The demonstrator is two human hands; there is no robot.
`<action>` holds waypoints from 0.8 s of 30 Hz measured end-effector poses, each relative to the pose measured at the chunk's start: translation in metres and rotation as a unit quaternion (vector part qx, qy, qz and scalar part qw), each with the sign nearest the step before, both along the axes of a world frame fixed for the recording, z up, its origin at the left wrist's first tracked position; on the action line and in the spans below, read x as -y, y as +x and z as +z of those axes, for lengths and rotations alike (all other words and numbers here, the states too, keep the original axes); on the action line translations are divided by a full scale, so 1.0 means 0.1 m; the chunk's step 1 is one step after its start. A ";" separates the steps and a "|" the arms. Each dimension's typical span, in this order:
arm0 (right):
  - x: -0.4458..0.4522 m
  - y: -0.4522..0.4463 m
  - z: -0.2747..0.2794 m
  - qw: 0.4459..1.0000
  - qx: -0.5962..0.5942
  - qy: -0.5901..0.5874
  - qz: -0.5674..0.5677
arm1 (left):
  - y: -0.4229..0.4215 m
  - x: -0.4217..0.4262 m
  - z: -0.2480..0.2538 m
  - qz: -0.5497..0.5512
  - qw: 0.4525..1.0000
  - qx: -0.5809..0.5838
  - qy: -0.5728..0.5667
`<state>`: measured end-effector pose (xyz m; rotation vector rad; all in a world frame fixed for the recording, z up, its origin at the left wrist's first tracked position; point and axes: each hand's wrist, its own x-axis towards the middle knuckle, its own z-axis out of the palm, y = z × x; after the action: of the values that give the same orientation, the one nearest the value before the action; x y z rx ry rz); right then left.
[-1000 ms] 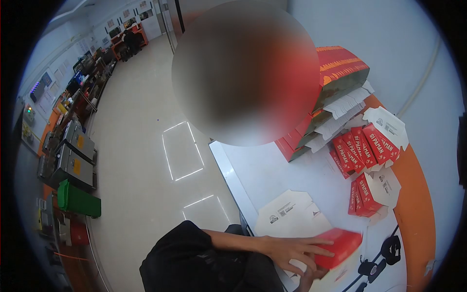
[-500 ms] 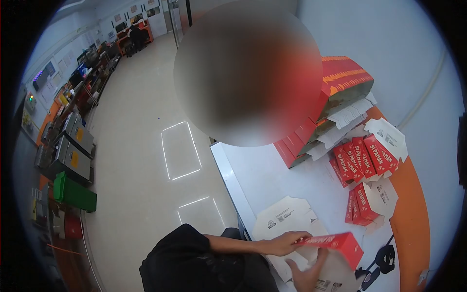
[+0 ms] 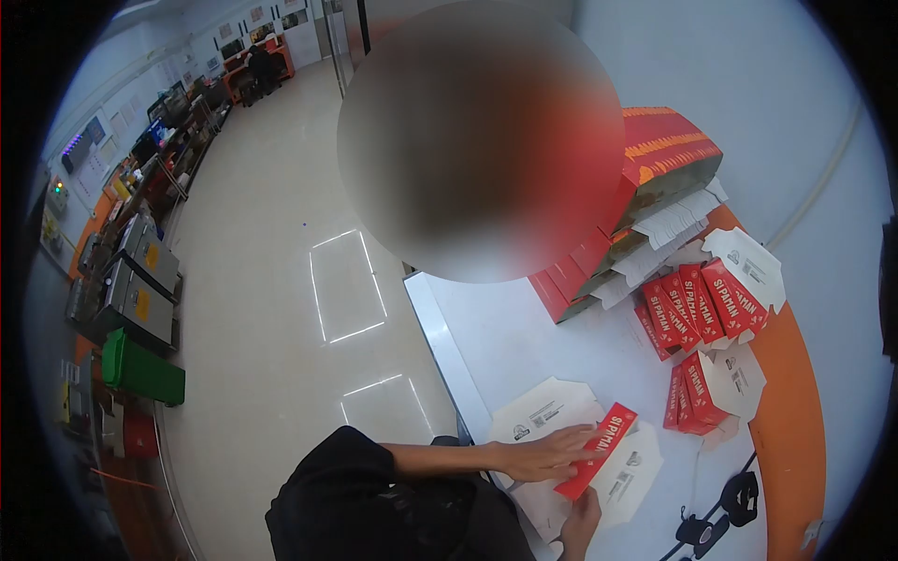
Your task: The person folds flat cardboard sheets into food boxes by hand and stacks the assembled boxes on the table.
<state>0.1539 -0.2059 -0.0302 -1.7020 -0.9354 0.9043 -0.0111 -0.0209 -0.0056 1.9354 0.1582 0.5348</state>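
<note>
A flat-lying cardboard food box (image 3: 610, 439) with a red "SI PAMAN" side and pale inner flaps is in front of me on the table, partly folded. My left hand (image 3: 547, 453) lies across its red side with the fingers stretched out. At the box's near end, my right hand (image 3: 582, 522) is closed round the lower corner; some of its fingers are hidden. Beneath and left of the box lies another unfolded white carton sheet (image 3: 543, 411) with printed marks.
Folded red boxes (image 3: 692, 304) stand grouped at the right, with a smaller group (image 3: 692, 393) nearer me. Behind them are stacks of red cartons (image 3: 664, 154). A black strapped device (image 3: 720, 524) lies at the near right. The table's metal edge (image 3: 440, 327) runs along the left.
The box has come down from a raised, tilted hold onto the carton sheet, its red side turned. My left hand has flattened over it; my right hand has moved to its near corner.
</note>
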 end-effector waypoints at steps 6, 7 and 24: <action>0.01 0.16 0.15 0.994 -0.012 -0.055 0.091 | 0.10 -0.07 0.07 -0.082 0.976 0.070 0.190; -0.02 0.10 0.30 0.997 -0.001 -0.049 0.065 | 0.18 -0.06 0.01 -0.068 0.972 0.088 0.207; -0.14 -0.11 1.17 0.994 0.089 -0.066 -0.008 | 0.10 0.03 0.16 -0.002 0.988 -0.026 0.153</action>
<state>0.1426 -0.1916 0.0868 -1.9246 -0.9959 0.8300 -0.0012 -0.0237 0.0108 2.2491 0.1109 0.5303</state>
